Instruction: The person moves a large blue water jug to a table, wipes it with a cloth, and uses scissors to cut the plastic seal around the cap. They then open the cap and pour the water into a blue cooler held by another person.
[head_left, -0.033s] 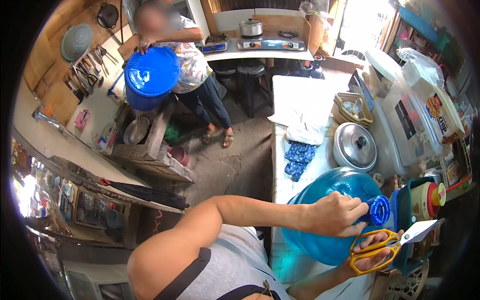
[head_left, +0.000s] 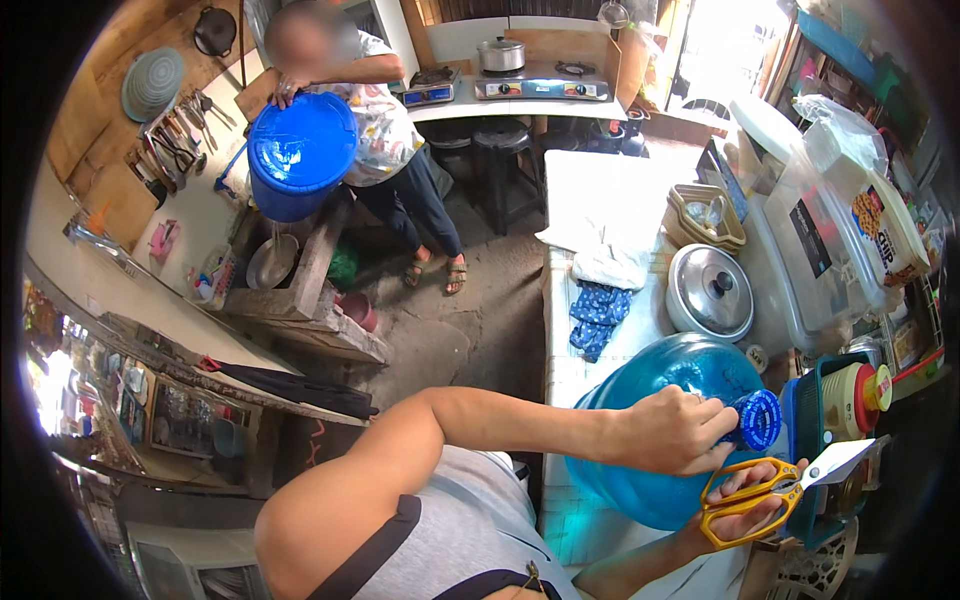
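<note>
A large translucent blue water jug [head_left: 640, 385] lies on its side on the table, its ribbed blue cap [head_left: 760, 420] toward the right. My left hand [head_left: 678, 430] reaches across, fingers curled closed around the jug's neck just behind the cap. Below it my right hand [head_left: 738, 520] holds yellow-handled scissors [head_left: 787, 488], fingers through the loops. The scissors' blades point up and right, away from the cap, and look closed together. Part of the jug is hidden behind my left hand and forearm.
A lidded metal pot [head_left: 708, 292], blue patterned cloth [head_left: 600, 318], brown basket [head_left: 706, 216] and clear plastic bins [head_left: 815, 250] share the table. Across the room a person tilts a blue bucket [head_left: 303, 150] over a metal basin [head_left: 272, 264]. A gas stove [head_left: 540, 88] stands at the back.
</note>
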